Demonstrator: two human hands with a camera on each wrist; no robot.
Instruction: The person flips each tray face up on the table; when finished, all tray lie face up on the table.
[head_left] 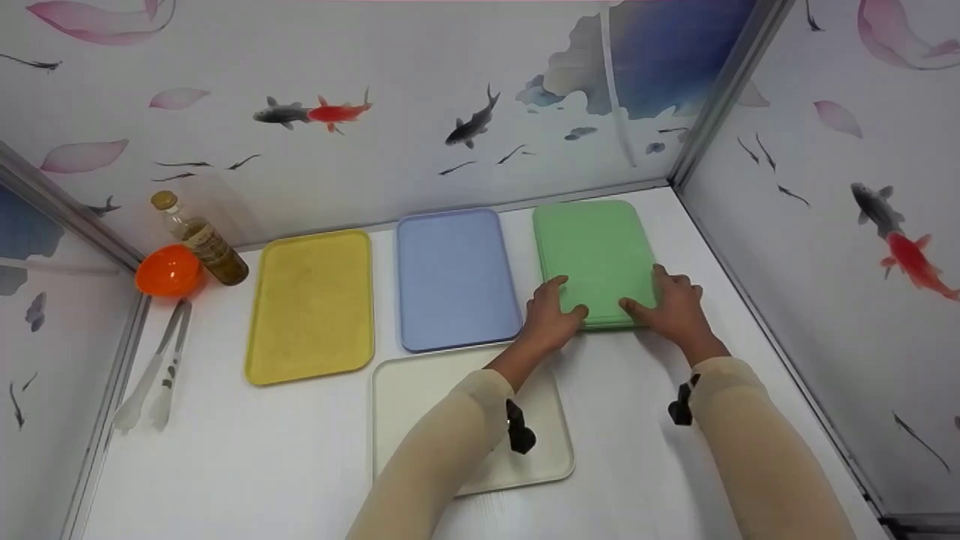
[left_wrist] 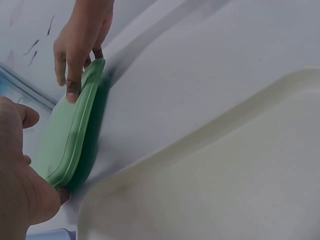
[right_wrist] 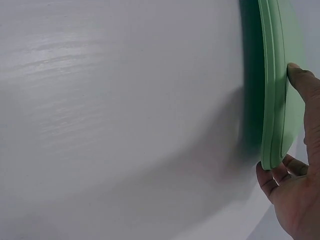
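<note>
Both hands grip a green tray [head_left: 596, 255] at the back right of the table, near its two front corners. My left hand [head_left: 552, 319] holds the left side, with the thumb at the near edge. On the opposite side, my right hand [head_left: 679, 309] has its thumb on top and its fingers around the outer edge. The right wrist view shows a layered rim on the green tray [right_wrist: 272, 100], with dark green shadow along its underside. Left of it lies a blue tray [head_left: 456, 277]. A cream tray [head_left: 420, 397] sits nearer, partly hidden under the left forearm.
A yellow tray [head_left: 311, 304] lies left of the blue one. In the back left corner stand an orange bowl [head_left: 169, 271] and a corked-looking bottle [head_left: 214, 251] of dark liquid, with tongs [head_left: 166, 367] in front. Printed wall panels [head_left: 405, 165] enclose the table's back and sides.
</note>
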